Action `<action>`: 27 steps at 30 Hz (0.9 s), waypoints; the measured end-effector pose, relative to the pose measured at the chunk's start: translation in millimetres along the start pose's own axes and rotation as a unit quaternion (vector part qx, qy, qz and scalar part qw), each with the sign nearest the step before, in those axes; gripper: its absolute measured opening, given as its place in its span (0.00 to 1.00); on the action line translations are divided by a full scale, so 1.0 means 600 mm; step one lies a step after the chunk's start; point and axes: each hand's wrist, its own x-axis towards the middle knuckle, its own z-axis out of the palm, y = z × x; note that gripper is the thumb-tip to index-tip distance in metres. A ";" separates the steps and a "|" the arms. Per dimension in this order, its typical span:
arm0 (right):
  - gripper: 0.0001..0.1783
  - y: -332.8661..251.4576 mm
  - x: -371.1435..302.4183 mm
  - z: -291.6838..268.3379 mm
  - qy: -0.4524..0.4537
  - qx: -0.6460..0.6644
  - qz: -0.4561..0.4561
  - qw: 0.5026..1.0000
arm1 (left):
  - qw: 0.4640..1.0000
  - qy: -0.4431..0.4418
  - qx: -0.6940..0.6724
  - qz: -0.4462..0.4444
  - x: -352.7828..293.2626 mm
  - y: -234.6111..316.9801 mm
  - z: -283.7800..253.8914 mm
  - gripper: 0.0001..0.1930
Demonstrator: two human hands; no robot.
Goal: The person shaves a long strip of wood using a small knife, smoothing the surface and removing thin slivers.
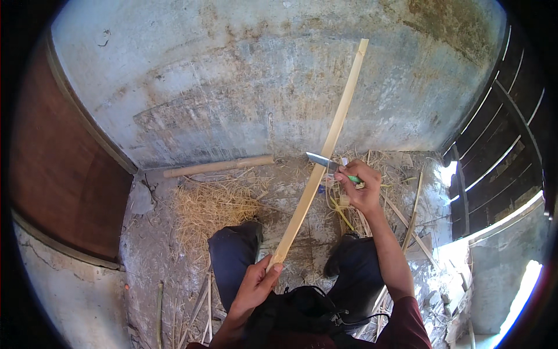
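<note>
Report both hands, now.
Left hand: closed, holding the near end of the long, pale bamboo strip.
Right hand: closed, gripping the green-handled knife, its blade at the strip.

The knife [319, 159] crosses the strip [303, 200] — shavings [215, 206] lie left on the floor [151, 247], pole [218, 167] behind.

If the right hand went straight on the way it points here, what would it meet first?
Most likely the long pale strip, which the knife in the right hand crosses in this view; the depth between hand and strip is unclear.
</note>
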 end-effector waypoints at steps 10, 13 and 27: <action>0.10 0.060 0.008 -0.032 0.106 -0.035 0.033 0.993 | 0.998 -0.033 -0.023 -0.048 -0.033 0.001 0.002 0.16; 0.10 0.070 0.010 -0.048 0.113 -0.047 0.047 0.991 | 0.997 -0.057 -0.021 -0.043 -0.041 -0.005 -0.008 0.13; 0.12 0.126 0.055 -0.090 0.133 -0.078 0.108 0.982 | 0.993 -0.073 -0.057 -0.077 -0.086 -0.040 -0.034 0.16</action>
